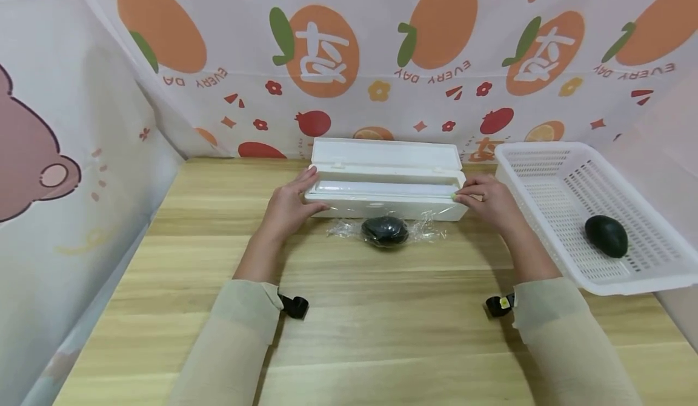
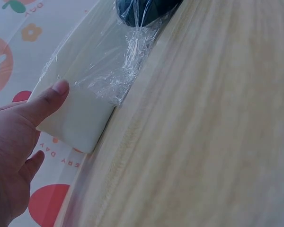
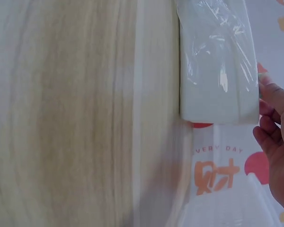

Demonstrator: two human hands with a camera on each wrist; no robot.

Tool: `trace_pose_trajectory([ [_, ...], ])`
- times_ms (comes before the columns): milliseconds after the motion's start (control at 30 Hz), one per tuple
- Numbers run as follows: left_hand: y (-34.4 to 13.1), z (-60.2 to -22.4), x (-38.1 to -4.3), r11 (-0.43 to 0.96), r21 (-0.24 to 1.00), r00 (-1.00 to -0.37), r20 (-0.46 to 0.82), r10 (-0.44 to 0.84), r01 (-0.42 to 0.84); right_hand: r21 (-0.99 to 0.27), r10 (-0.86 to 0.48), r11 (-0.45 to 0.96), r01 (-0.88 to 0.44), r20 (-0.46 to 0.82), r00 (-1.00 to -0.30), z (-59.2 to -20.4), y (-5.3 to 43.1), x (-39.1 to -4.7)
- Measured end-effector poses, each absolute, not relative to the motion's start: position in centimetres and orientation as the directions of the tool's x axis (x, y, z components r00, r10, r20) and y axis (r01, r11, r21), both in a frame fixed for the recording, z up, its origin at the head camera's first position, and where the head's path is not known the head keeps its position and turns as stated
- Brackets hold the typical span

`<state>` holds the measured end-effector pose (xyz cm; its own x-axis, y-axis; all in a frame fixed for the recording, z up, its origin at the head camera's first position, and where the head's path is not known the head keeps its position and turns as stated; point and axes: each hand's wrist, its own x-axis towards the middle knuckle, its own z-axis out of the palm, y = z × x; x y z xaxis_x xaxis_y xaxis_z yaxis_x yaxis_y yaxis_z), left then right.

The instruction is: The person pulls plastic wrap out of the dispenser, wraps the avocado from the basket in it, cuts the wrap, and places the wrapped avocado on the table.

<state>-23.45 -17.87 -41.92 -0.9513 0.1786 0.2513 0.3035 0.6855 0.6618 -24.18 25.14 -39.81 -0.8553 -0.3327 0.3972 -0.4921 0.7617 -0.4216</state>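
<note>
A white cling film box stands at the back of the table, its lid raised and a film roll inside. My left hand grips the box's left end, thumb on the front and fingers behind. At the right end, my right hand pinches a small yellow-green slide cutter; the fingertips partly hide it. Clear film hangs over the box's front. Against that front lies a dark green avocado wrapped in film, with crumpled film ends spreading to both sides.
On the right, a white plastic basket holds another dark avocado. The wooden table extends in front of the box. A fruit-print cloth hangs behind, and a bear-print cloth on the left.
</note>
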Motion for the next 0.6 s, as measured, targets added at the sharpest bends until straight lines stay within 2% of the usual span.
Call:
trace_pose_trajectory([
  [400, -17.9, -42.0, -23.5, 0.679, 0.663, -0.947, 0.268, 0.177, 0.314, -0.425, -0.273, 0.782, -0.455, 0.423, -0.864, -40.3, 27.2, -23.8],
  [600, -17.9, -42.0, -23.5, 0.677, 0.666, -0.948, 0.259, 0.184, 0.313, -0.479, -0.229, 0.786, -0.392, 0.364, -0.903, -40.3, 27.1, -23.5],
])
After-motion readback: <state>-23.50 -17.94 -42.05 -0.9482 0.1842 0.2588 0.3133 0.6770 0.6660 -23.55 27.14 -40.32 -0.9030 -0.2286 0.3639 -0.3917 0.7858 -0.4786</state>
